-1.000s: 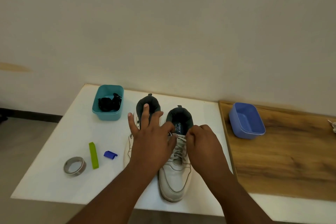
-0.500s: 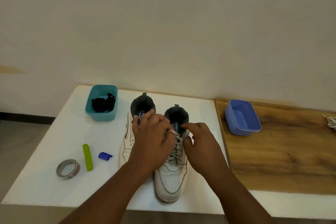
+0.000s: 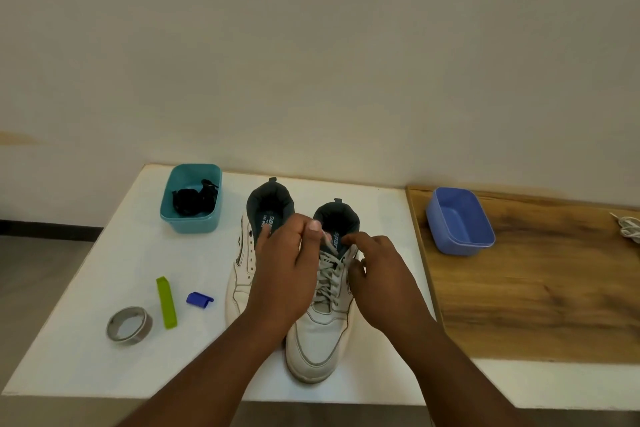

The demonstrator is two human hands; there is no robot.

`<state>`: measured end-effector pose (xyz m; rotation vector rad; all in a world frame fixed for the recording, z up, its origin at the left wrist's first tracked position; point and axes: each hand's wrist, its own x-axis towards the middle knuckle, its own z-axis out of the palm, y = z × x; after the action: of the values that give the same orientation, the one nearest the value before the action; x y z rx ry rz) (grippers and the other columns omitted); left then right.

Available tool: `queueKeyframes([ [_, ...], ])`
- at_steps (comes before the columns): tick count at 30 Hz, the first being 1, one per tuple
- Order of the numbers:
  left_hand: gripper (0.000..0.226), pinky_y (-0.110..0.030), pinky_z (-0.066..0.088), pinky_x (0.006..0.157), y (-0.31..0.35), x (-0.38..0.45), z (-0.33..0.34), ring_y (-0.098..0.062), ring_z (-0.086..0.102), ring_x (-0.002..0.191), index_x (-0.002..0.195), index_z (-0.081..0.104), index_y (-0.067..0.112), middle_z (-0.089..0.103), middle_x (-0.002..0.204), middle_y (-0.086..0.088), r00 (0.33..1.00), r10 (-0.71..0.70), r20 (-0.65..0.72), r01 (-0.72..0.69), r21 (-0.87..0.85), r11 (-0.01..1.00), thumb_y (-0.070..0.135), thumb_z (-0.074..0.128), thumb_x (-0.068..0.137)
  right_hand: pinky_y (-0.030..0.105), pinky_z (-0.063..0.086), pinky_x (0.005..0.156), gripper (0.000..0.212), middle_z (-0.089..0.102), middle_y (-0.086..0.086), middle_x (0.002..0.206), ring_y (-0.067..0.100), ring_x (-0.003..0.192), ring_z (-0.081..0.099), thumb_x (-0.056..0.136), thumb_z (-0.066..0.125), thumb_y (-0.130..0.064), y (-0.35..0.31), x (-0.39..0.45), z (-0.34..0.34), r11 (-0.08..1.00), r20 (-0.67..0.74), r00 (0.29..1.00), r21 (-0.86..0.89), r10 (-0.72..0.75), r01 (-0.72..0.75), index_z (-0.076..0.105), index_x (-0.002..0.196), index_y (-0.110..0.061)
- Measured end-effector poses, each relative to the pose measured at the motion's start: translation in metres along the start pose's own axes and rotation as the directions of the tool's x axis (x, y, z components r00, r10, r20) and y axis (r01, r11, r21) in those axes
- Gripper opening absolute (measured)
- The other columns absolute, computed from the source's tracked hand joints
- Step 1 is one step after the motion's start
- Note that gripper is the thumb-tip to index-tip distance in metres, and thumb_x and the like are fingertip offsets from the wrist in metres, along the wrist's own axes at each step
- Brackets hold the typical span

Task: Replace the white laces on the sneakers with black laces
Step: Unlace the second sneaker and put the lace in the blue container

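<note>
Head view | right sneaker (image 3: 320, 333) on bench (image 3: 86, 340), white lace (image 3: 329, 279) threaded | left hand (image 3: 284, 270) pinches lace end; right hand (image 3: 384, 274) relaxed, steadying | step: unlacing; next: draw it through eyelets | black laces (image 3: 194, 199) in teal bin (image 3: 190, 220)

My left hand (image 3: 289, 267) pinches the white lace (image 3: 325, 238) between thumb and forefinger; my right hand (image 3: 379, 274) hovers alongside, fingers loosely curled.

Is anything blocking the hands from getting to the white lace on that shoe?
Nothing visible does. The left hand already pinches the top end of the white lace on the right-side sneaker, and the right hand sits right beside it.
</note>
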<state>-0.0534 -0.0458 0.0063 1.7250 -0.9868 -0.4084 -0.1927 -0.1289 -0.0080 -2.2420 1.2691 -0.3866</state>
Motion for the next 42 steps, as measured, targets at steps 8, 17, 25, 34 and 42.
queueKeyframes([
  [8, 0.033, -0.033, 0.048, 0.089, -0.003, 0.005, -0.014, -0.008, 0.061, 0.082, 0.109, 0.049, 0.039, 0.061, 0.082, 0.016, 0.984, -0.024, 0.175, -0.093, 0.629, 0.772, 0.065, 0.057, 0.09, 0.022, 0.057, 0.079, 0.037, 0.053, -0.003, 0.13, 0.011, 0.093, 0.061, 0.102, 0.054, -0.02, -0.001, -0.001, -0.001, 1.0, -0.004, 1.0, 0.011, 0.022, -0.022, 0.052, 0.135, -0.037],
  [17, 0.017, -0.026, 0.044, 0.074, 0.003, 0.005, -0.019, -0.004, 0.058, 0.074, 0.095, 0.061, 0.036, 0.062, 0.072, 0.015, 0.995, 0.091, -0.028, -0.079, 0.279, 0.957, 0.049, 0.051, 0.099, 0.023, 0.058, 0.078, 0.035, 0.051, -0.004, 0.132, 0.009, 0.091, 0.06, 0.103, 0.052, -0.025, -0.004, -0.001, -0.003, 0.999, 0.013, 0.999, 0.031, 0.036, -0.036, 0.05, 0.136, -0.039],
  [25, 0.024, -0.017, 0.054, 0.071, 0.015, 0.008, -0.021, -0.001, 0.064, 0.088, 0.122, 0.045, 0.03, 0.062, 0.098, 0.015, 0.901, -0.166, -0.402, 0.052, -0.28, 0.959, 0.02, 0.053, 0.102, 0.033, 0.038, 0.111, 0.042, 0.03, -0.002, 0.16, 0.019, 0.143, 0.035, 0.103, 0.047, -0.052, -0.011, -0.001, 0.0, 1.0, 0.011, 1.0, 0.031, 0.007, -0.007, 0.051, 0.142, -0.04],
  [34, 0.081, -0.032, 0.042, 0.109, -0.003, 0.012, -0.022, -0.015, 0.041, 0.138, 0.154, 0.021, 0.022, 0.045, 0.146, 0.007, 0.86, -0.14, -0.491, 0.096, -0.114, 0.989, 0.043, 0.067, 0.09, 0.028, 0.049, 0.089, 0.015, 0.061, -0.008, 0.113, 0.01, 0.109, 0.056, 0.103, 0.054, -0.024, -0.022, 0.002, -0.003, 0.929, -0.063, 0.988, 0.354, 0.14, -0.109, 0.064, 0.093, -0.03],
  [42, 0.089, -0.051, 0.038, 0.115, 0.005, 0.016, -0.034, -0.012, 0.031, 0.143, 0.157, 0.009, 0.025, 0.023, 0.154, 0.003, 0.684, -0.188, -0.705, -0.01, -0.267, 0.964, 0.05, 0.065, 0.093, 0.028, 0.045, 0.097, 0.016, 0.058, -0.004, 0.127, 0.013, 0.119, 0.054, 0.102, 0.054, -0.024, -0.016, 0.004, -0.008, 0.931, -0.301, 0.938, 0.36, 0.171, -0.054, 0.062, 0.11, -0.035],
])
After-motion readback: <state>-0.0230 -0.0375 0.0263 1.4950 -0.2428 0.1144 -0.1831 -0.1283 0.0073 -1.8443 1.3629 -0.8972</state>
